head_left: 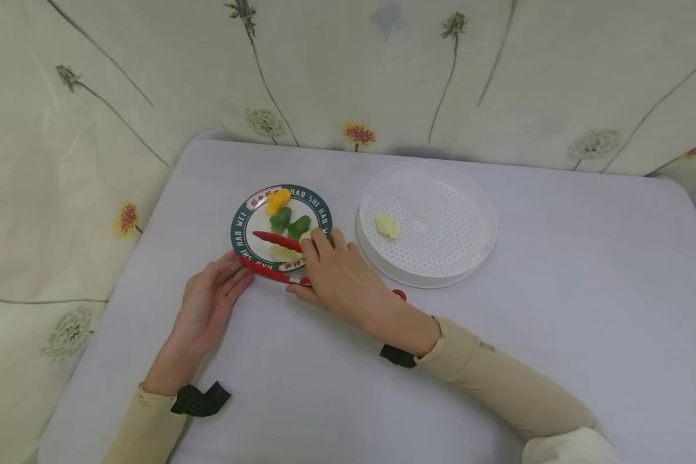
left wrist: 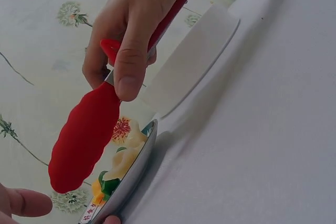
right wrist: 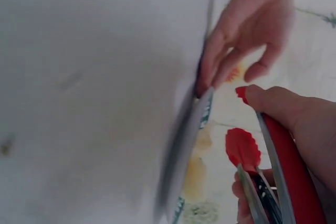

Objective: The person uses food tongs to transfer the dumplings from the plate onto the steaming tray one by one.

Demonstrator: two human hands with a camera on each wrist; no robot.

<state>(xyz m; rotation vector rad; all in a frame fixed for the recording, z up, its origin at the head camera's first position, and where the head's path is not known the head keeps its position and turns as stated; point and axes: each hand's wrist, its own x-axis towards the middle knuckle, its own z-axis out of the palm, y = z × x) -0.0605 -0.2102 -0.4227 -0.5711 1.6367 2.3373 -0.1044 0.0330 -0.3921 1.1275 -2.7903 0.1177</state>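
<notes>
My right hand (head_left: 348, 283) grips a pair of red-tipped tongs (head_left: 275, 241) above a round plate (head_left: 239, 227) with a green lettered rim. The tongs' two red tips are spread apart, with nothing pinched between them. On the plate lie a yellow dumpling (head_left: 277, 201), two green dumplings (head_left: 298, 227) and pale ones (head_left: 286, 254), partly covered by the tongs and hand. At the plate's near left edge, my left hand (head_left: 209, 299) touches the rim with straight fingers, the thumb apart from it in the left wrist view.
Right of the plate stands a white round steamer tray (head_left: 429, 222) with a perforated base, one pale dumpling (head_left: 387, 226) inside at its left. A white cloth covers the table (head_left: 586, 290). Behind it hangs a flower-printed curtain (head_left: 336, 71).
</notes>
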